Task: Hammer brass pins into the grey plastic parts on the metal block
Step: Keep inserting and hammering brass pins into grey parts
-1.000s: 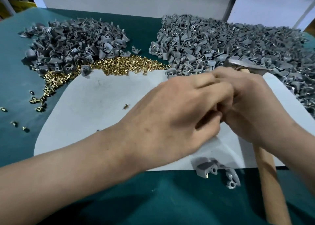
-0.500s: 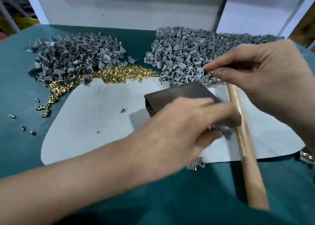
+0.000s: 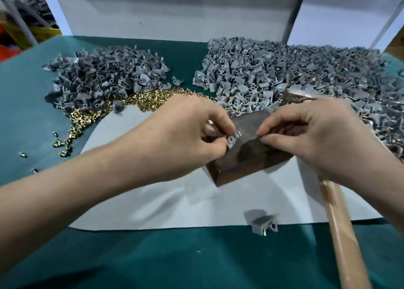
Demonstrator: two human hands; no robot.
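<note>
Grey part (image 3: 233, 138) on the metal block (image 3: 247, 148), pinched by the left hand's (image 3: 192, 133) fingers. Right hand (image 3: 323, 135), fingers pinched together just right of the part, also grips the hammer (image 3: 341, 223). Brass pins (image 3: 150, 98) lie beyond the block's left.

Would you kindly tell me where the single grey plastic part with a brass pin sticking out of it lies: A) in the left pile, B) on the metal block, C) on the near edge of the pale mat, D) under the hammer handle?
C: the grey part with its pin lies alone at the pale mat's near edge, apart from the metal block and the hammer handle.
</note>
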